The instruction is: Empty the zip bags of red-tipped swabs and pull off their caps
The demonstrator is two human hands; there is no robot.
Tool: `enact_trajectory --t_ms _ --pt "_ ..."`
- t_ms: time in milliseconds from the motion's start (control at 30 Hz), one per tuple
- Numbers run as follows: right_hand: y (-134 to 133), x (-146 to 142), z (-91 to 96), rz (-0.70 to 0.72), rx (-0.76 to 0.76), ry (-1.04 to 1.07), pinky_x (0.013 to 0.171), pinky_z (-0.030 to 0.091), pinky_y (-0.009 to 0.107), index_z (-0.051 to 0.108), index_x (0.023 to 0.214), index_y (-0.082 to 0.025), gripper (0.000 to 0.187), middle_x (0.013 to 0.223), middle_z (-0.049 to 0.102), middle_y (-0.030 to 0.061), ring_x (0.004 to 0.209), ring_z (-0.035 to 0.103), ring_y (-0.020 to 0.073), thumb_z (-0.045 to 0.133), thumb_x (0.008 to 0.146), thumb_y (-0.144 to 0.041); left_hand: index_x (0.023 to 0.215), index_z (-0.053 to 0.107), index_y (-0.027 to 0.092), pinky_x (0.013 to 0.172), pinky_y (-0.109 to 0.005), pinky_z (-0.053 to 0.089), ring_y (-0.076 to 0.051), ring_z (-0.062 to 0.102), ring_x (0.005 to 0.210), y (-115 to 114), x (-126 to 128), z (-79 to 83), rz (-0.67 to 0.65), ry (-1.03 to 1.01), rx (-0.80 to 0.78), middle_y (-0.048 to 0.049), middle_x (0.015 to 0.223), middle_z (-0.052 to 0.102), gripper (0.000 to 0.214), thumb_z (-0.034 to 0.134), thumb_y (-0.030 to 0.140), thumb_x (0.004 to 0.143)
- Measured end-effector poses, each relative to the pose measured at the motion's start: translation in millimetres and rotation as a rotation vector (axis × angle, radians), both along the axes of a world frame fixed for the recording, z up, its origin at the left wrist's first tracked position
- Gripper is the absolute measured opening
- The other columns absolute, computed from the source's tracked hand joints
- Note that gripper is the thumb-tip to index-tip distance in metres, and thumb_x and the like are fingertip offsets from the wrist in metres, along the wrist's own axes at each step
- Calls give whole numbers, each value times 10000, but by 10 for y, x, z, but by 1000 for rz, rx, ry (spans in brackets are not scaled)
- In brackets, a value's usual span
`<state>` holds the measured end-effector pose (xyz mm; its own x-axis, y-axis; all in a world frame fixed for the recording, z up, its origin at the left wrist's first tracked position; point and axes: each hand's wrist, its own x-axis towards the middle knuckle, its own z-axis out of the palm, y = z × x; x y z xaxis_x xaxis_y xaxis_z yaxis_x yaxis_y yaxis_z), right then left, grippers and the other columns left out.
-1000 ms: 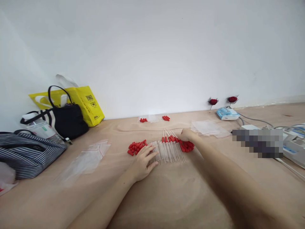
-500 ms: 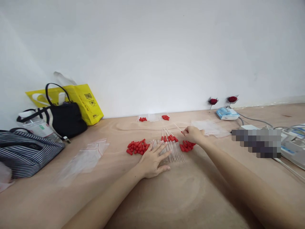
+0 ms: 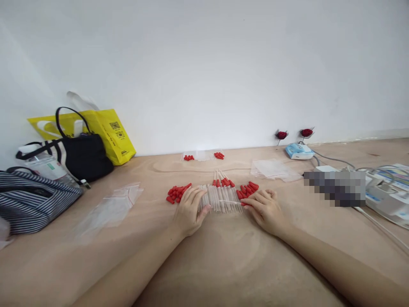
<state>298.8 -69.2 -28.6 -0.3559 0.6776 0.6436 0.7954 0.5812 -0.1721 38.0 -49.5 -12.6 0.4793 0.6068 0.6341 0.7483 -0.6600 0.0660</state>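
A row of clear thin tubes, some tipped with red caps, lies on the wooden table in the middle. My left hand rests flat at the row's left end, fingers stretched against the tubes. My right hand lies at the right end, fingers stretched and touching the tubes. A heap of loose red caps sits just behind my left hand, and another heap of red caps sits behind my right hand.
Clear zip bags lie at left, another stack of clear bags at right back. A black handbag, yellow bag and striped bag stand far left. Cables and white devices crowd the right edge. Two small bags of red caps lie by the wall.
My right hand has come back from the red caps to the right end of the tube row. My left hand has slid to the left end, so both hands now flank the tubes.
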Motion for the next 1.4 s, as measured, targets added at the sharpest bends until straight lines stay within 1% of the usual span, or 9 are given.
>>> enact_trajectory --t_ms 100,233,367,533,633,800,1000,1233,1400 --pt "-39 -143 32 65 -13 -1 796 227 354 618 892 -235 197 805 630 14 781 490 148 428 844 -258 1069 525 168 966 -415 282 -211 467 1041 -88 37 15 -49 40 84 -69 1025 592 286 456 274 813" --pt "-65 -336 46 132 11 40 784 233 346 622 873 -232 179 774 626 8 748 469 138 449 836 -256 949 593 221 893 -394 312 -173 529 851 -168 157 -6 -126 107 179 -9 870 648 179 503 258 800" --pt "-77 -451 26 171 60 50 777 235 345 625 883 -234 172 754 619 7 732 453 136 462 827 -242 901 602 218 860 -386 307 -139 525 727 -194 246 -53 -102 157 207 10 755 651 146 481 235 821" --pt "-73 -441 2 149 107 10 787 229 352 629 896 -234 168 751 617 9 737 450 139 500 810 -299 820 610 217 861 -399 300 -129 525 689 -185 291 -49 -93 209 226 27 663 631 136 474 217 823" --pt "-68 -412 -12 119 145 -10 800 221 362 641 852 -245 176 712 609 1 731 447 140 532 784 -364 802 613 221 901 -425 280 -142 541 745 -178 301 -34 -109 198 235 21 731 648 131 483 220 814" --pt "-80 -398 -29 107 175 -28 808 219 368 651 779 -248 157 627 575 -12 697 434 129 526 791 -342 789 616 226 967 -496 203 -178 553 863 -193 298 -33 -147 156 243 34 867 665 146 473 216 819" --pt "-94 -391 -46 147 193 -19 818 221 374 652 757 -239 128 580 540 -13 676 416 126 545 773 -308 773 617 226 982 -516 177 -186 556 882 -218 278 -42 -159 116 229 68 875 673 146 480 207 818" --pt "-108 -390 -18 197 178 0 824 224 380 641 709 -233 115 563 528 -21 673 410 124 542 764 -246 785 622 236 998 -512 149 -171 556 884 -207 258 -42 -182 125 241 71 885 674 136 492 208 813" --pt "-109 -397 -8 223 158 -1 831 225 386 626 679 -221 130 571 529 -21 681 419 125 526 761 -227 778 624 239 992 -496 166 -166 555 874 -201 260 -54 -181 118 229 59 874 676 157 476 206 818"
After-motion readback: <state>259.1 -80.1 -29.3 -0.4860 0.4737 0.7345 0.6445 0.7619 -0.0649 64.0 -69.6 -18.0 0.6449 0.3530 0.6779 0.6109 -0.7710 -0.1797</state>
